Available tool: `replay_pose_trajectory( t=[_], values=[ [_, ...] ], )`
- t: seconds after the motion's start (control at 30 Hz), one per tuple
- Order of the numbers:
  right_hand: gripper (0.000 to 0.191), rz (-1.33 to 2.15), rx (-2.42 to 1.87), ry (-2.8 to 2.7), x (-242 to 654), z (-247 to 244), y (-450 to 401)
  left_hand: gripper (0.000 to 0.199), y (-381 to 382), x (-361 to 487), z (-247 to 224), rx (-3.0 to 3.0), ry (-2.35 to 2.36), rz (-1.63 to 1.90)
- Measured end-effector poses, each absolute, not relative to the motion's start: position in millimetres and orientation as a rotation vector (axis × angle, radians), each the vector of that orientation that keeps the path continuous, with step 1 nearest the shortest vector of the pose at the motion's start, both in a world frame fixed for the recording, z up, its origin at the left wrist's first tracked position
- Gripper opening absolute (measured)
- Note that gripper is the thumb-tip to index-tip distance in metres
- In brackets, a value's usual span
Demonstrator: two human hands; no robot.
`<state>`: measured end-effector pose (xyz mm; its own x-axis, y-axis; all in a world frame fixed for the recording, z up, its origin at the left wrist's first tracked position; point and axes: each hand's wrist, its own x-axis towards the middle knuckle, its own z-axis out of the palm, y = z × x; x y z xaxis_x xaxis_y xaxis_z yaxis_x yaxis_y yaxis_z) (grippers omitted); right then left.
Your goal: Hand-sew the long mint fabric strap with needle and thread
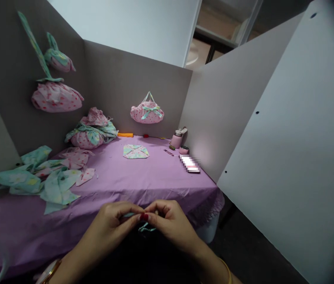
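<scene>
My left hand (116, 221) and my right hand (169, 221) meet in front of the table's near edge, thumbs and index fingertips pinched together. Between them is a small piece of mint-green fabric (146, 228), mostly hidden by the fingers, with a narrow end hanging below the thumbs. Both hands grip this fabric. Beyond them, a folded green and pink cloth piece (136, 152) lies flat on the purple tablecloth (119, 173).
Loose green and pink fabric pieces (58, 185) cover the table's left side, with a heap of sewn pouches (86, 138) behind. A pink bottle (176, 139), small scissors (168, 152) and a phone (189, 163) lie right. Grey partitions (214, 106) surround the table.
</scene>
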<state>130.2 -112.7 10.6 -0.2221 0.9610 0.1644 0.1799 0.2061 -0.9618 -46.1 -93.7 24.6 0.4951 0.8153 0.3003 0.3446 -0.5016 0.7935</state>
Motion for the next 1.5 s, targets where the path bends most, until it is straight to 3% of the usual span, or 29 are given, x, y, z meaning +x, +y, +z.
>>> replay_pose_trajectory(
  t=[0.17, 0.43, 0.6, 0.87, 1.0, 1.1, 1.3, 1.5],
  values=[
    [0.016, 0.874, -1.127, -1.692, 129.4, 14.1, -117.5, 0.015, -96.1, -47.7, 25.1, 1.994, 0.989, 0.888],
    [0.015, 0.565, -1.135, -1.855, 135.4, 18.6, -123.5, 0.034, -97.4, -55.1, 19.8, 1.832, 0.972, 0.743],
    [0.014, 0.439, -1.084, -1.901, 137.7, 18.4, -125.6, 0.027, -97.3, -59.9, 16.9, 1.839, 0.984, 0.630],
    [0.014, 0.500, -1.121, -1.868, 146.2, 17.2, -124.3, 0.030, -95.3, -76.6, 10.0, 1.920, 1.056, 0.676],
    [0.014, 0.458, -1.086, -1.903, 147.2, 14.6, -124.6, 0.019, -94.8, -91.9, -4.2, 2.128, 1.024, 0.908],
    [0.014, 0.231, -0.977, -2.038, 148.4, 10.2, -124.7, 0.009, -97.5, -105.6, -22.8, 2.464, 0.902, 1.258],
    [0.017, -0.387, -0.788, -2.180, 146.1, -6.1, -125.5, 0.025, -104.9, -128.4, -70.4, 2.879, 0.810, 1.428],
    [0.023, -0.513, -0.781, -2.206, 143.3, -11.9, -127.3, 0.021, -103.4, -134.0, -100.0, 2.866, 0.914, 1.646]
  ],
)
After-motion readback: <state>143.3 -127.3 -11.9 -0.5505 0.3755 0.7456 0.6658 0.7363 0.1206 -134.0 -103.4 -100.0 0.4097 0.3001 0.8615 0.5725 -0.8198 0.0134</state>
